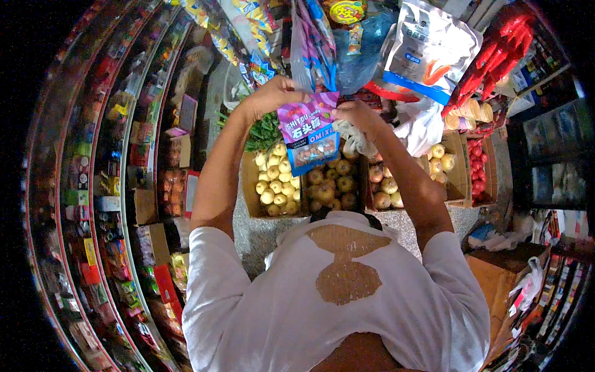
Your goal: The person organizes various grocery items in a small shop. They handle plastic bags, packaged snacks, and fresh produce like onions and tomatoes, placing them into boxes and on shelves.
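Observation:
A purple and blue candy pouch (309,132) hangs in front of me, its printed face towards me and a window near its bottom showing small candies. My left hand (274,94) pinches its upper left corner. At the upper right edge, the fingers of my right hand (355,116) grip the same pouch. Just below my right hand is a crumpled whitish plastic bag (358,139), and whether the hand touches it I cannot tell. Behind the pouch hang similar purple and blue pouches (320,51), partly in clear plastic. A large silver pouch (427,51) with writing hangs to their right.
Below the pouch stand cartons of pale yellow fruit (276,186), brownish fruit (332,186) and reddish fruit (386,188). Green leafy vegetables (267,132) lie at their left. Stocked shelves (125,186) line the left side. Red packets (495,53) hang at upper right.

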### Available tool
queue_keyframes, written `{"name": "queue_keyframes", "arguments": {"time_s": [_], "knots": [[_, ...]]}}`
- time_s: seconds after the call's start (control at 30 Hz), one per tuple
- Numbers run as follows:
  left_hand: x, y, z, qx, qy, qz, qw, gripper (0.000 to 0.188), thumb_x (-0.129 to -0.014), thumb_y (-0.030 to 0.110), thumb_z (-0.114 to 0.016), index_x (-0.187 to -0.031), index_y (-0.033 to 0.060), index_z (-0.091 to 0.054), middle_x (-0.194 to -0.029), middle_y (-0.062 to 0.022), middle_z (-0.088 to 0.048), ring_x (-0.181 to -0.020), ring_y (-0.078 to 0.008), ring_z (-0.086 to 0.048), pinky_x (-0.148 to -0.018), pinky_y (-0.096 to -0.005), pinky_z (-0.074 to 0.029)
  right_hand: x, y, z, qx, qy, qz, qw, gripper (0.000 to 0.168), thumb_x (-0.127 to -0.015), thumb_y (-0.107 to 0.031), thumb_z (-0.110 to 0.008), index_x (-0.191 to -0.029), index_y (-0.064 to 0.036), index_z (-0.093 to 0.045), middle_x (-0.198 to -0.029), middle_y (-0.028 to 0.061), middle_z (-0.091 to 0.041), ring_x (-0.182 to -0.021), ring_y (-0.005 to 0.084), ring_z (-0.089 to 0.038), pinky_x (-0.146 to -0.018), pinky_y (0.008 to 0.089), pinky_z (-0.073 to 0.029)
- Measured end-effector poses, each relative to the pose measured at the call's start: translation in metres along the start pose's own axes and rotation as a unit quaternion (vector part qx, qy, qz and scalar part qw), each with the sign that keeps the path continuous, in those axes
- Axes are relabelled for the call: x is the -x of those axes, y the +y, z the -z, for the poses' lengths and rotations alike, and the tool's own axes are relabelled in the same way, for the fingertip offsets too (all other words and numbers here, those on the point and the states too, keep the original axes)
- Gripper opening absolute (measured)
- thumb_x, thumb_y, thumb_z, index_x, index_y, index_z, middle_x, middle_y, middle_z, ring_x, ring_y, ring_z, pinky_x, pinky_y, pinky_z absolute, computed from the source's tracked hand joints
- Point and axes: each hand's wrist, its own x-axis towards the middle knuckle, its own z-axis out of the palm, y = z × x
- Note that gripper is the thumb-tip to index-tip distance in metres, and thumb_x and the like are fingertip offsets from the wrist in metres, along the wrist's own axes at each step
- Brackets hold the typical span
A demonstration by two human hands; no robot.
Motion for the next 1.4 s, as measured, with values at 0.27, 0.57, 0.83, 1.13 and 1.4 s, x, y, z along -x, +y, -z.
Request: {"name": "queue_keyframes", "arguments": {"time_s": [0.27, 0.57, 0.83, 1.13, 1.4], "knots": [[0.007, -0.019, 0.021, -0.142, 0.093, 0.015, 0.985, 0.027, -0.082, 0.020, -0.063, -0.103, 0.0027, -0.065, -0.091, -0.0062, -0.061, -0.079, -0.0175, -0.056, -0.075, -0.0334, -0.045, -0.014, 0.068, -0.046, 0.217, 0.184, 0.160, 0.945, 0.034, -0.093, -0.028, -0.041, -0.113, -0.003, -0.054, -0.115, 0.0164, -0.054, -0.111, 0.0327, -0.048, -0.096, 0.0469, -0.038], [-0.058, 0.071, -0.160, -0.226, 0.065, -0.251, 0.939, 0.026, -0.084, 0.020, -0.062, -0.104, 0.0033, -0.060, -0.087, -0.0050, -0.055, -0.075, -0.0187, -0.052, -0.071, -0.0341, -0.044, 0.100, 0.129, -0.037, 0.396, 0.284, -0.052, 0.872, 0.029, -0.090, -0.027, -0.047, -0.096, -0.002, -0.060, -0.110, 0.0154, -0.058, -0.099, 0.0294, -0.058, -0.081, 0.0436, -0.047], [0.000, 0.111, -0.308, -0.074, -0.060, -0.321, 0.942, 0.030, -0.085, 0.020, -0.062, -0.109, 0.0034, -0.057, -0.098, -0.0069, -0.054, -0.083, -0.0194, -0.053, -0.075, -0.0334, -0.044, 0.323, 0.094, -0.093, -0.014, 0.634, -0.083, 0.769, 0.031, -0.091, -0.027, -0.046, -0.103, -0.003, -0.059, -0.117, 0.0165, -0.056, -0.104, 0.0303, -0.056, -0.086, 0.0433, -0.045], [0.096, 0.075, -0.361, 0.082, -0.121, -0.108, 0.983, 0.035, -0.086, 0.021, -0.062, -0.115, 0.0036, -0.053, -0.109, -0.0089, -0.052, -0.092, -0.0202, -0.054, -0.079, -0.0326, -0.045, 0.358, 0.052, -0.127, -0.076, 0.700, 0.051, 0.708, 0.034, -0.092, -0.028, -0.045, -0.111, -0.003, -0.058, -0.124, 0.0179, -0.052, -0.109, 0.0314, -0.054, -0.091, 0.0429, -0.043], [0.125, -0.045, -0.318, 0.293, -0.244, -0.005, 0.924, 0.039, -0.093, 0.010, -0.051, -0.130, 0.0039, -0.042, -0.119, -0.0088, -0.051, -0.103, -0.0199, -0.053, -0.086, -0.0319, -0.047, 0.320, 0.002, -0.190, 0.165, 0.517, 0.040, 0.839, 0.051, -0.087, -0.022, -0.053, -0.132, 0.000, -0.043, -0.134, 0.0205, -0.045, -0.114, 0.0323, -0.052, -0.093, 0.0396, -0.044]]}}
